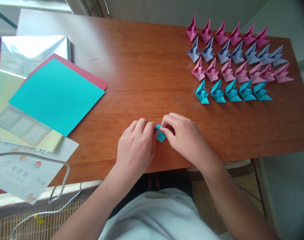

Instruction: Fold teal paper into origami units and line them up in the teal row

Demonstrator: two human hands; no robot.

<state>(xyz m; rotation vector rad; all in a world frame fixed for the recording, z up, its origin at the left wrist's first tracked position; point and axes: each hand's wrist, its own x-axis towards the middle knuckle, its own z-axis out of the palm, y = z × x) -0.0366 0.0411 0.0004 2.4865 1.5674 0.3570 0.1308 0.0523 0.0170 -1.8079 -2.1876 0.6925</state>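
Observation:
Between my two hands, just above the table's front edge, is a small folded turquoise origami piece (161, 137). My left hand (138, 141) is closed on its left side, with the thumb mostly hidden behind the fingers. From the other side my right hand (182, 131) pinches the piece between thumb and index finger. Part of the folded paper is covered by the fingertips. Farther right on the table stands a row of finished turquoise origami pieces (233, 91) with pointed tips.
Behind that row are light pink (227, 70), lavender (224, 52) and magenta (221, 34) rows of origami. Turquoise paper (58, 95) lies over red paper (92, 77) at left, near plastic paper packs (14, 83), a printed sheet (22, 170) and a white cable (67, 171).

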